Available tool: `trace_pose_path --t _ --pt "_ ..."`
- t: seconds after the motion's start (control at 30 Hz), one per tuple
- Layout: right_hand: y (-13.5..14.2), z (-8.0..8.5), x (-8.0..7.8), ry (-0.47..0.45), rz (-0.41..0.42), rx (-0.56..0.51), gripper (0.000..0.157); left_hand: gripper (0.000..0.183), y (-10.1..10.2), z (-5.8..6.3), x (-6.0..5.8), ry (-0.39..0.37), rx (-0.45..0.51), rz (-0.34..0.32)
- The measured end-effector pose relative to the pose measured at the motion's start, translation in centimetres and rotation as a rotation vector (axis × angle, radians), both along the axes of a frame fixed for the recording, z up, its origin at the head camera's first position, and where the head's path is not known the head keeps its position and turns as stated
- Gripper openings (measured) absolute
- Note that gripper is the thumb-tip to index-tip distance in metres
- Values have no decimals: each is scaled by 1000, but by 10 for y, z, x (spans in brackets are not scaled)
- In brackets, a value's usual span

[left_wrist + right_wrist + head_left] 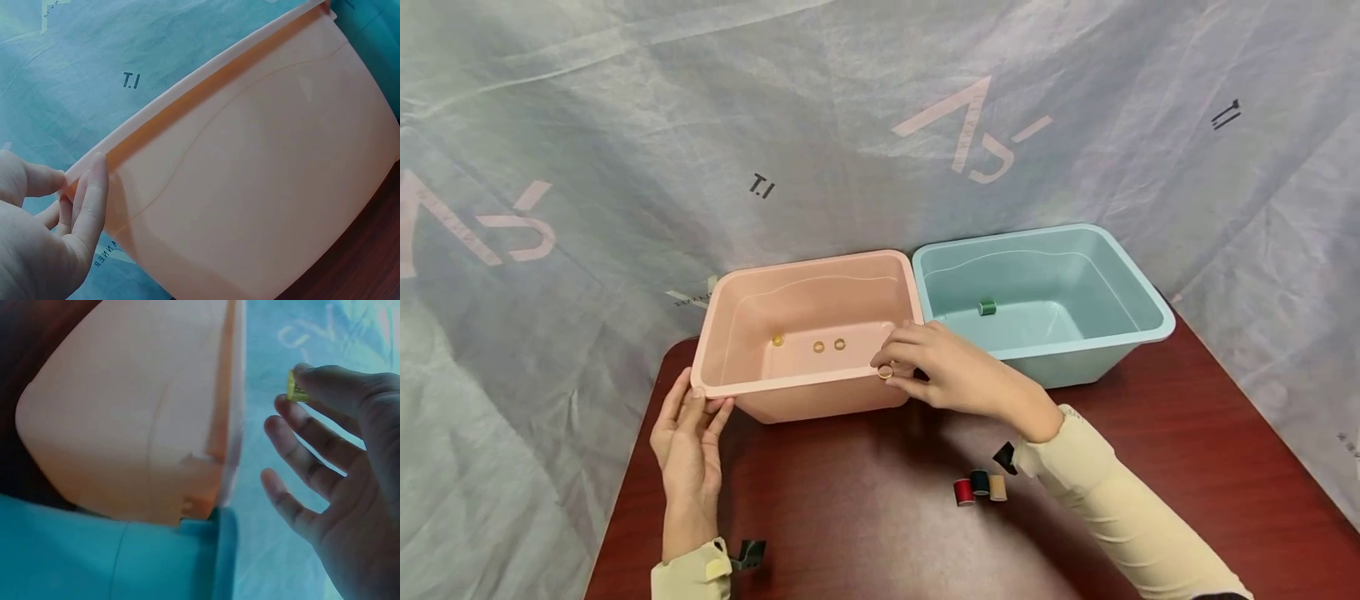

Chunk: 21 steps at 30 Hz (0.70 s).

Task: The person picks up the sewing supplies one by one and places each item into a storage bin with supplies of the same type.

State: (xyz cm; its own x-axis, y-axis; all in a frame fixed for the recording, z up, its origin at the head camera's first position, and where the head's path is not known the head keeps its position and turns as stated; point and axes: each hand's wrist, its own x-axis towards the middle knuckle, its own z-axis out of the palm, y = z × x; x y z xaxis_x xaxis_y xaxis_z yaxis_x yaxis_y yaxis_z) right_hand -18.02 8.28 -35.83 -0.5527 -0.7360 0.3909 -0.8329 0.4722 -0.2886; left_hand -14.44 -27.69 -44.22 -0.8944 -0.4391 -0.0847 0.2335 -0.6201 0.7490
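At the front left corner of a pink tub, my left hand pinches the rim between thumb and fingers. The left wrist view shows that hand gripping the corner from the side. My right hand pinches a small yellow ring over the tub's front rim, near its right end. Seen from the right wrist, the ring looks see-through and sits between thumb and fingertips, with the other fingers spread. Similar rings lie on the tub's floor.
A blue tub stands right beside the pink one, with a green thread spool in it. Red, dark and beige spools stand on the brown table below my right forearm. A grey sheet hangs behind.
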Motion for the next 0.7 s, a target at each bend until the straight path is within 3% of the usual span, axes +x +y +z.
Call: trace_pose_path --t 0.3,0.7 --pt "0 3 -17 -20 -31 39 22 46 -3 2 0 -19 -24 -5" --pt "5 8 -16 -24 -33 25 23 47 -3 7 -1 -29 -21 -10"
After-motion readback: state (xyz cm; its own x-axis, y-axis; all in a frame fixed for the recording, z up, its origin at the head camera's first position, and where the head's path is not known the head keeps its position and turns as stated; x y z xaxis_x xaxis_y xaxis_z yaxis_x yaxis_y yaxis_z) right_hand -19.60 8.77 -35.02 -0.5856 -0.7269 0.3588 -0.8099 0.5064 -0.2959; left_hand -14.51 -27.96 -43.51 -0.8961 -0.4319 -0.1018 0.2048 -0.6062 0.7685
